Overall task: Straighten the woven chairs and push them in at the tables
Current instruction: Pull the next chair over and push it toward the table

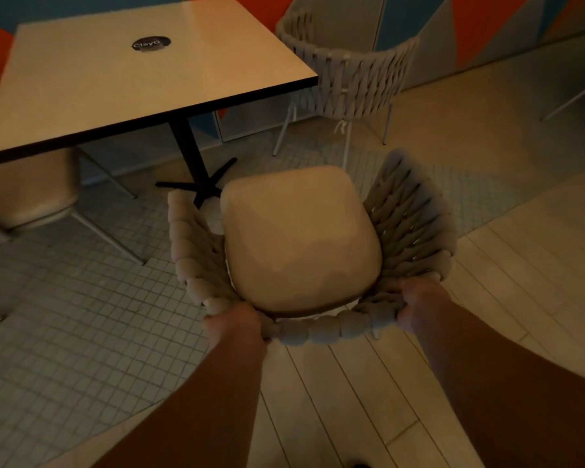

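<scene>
Nearest me, my left hand [237, 324] and right hand [419, 304] are both clamped on the back rim of the woven chair [301, 238], left at 7 o'clock, right at 4 o'clock of the seat. The chair stands clear of the table [142, 82], which lies at 11 o'clock, its seat facing roughly 12. I judge the frame light and stiff, the rope wrap soft but grippy; the back rim is the sound hold. The cushion looks loose, so I would not push on it. Obstructions: the black table base [196, 184] sits just ahead of the left arm. A second woven chair [348, 79] stands at 1 o'clock, and a padded chair [27, 190] at 9 o'clock is partly under the table
</scene>
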